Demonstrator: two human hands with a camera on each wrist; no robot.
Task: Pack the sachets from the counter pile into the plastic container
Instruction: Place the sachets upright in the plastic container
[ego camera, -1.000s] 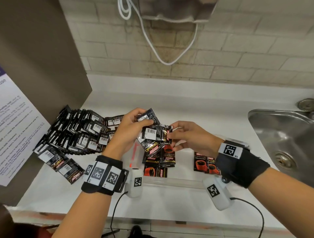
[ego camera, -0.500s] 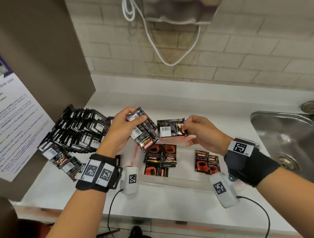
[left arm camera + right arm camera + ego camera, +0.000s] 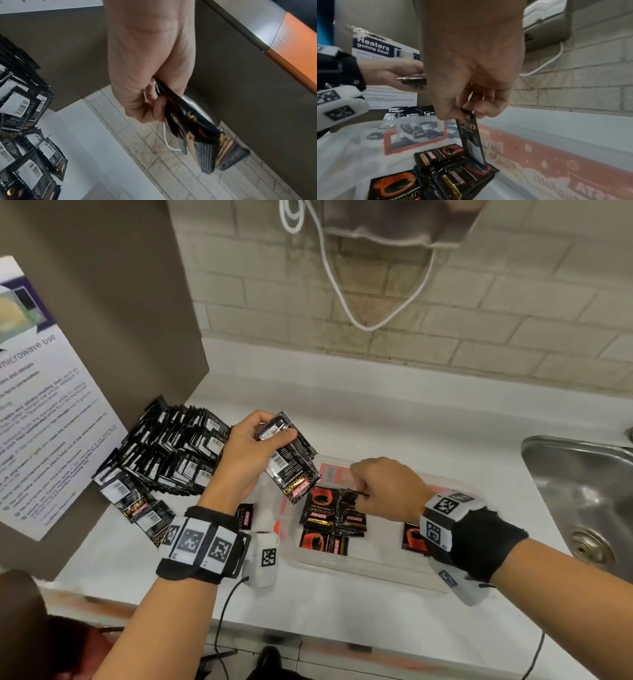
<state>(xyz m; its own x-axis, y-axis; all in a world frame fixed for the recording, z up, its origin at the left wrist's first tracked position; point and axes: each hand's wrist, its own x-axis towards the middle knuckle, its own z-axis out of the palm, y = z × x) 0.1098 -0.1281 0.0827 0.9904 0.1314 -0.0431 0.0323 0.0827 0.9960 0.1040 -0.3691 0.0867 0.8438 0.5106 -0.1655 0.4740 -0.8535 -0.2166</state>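
Right hand: my right hand point(image 3: 383, 489) pinches one sachet point(image 3: 473, 142) by its top edge, upright, its lower end touching the sachets already lying in the plastic container point(image 3: 370, 571).
Left hand: my left hand point(image 3: 248, 455) grips a fanned bundle of sachets point(image 3: 291, 460) above the container's left end.
Pile: the counter pile point(image 3: 171, 453) lies on the white tabletop point(image 3: 394, 419) to the left, against a brown cabinet point(image 3: 113, 302).
Room: steel sink point(image 3: 582, 484) right, brick wall point(image 3: 479, 313) behind.
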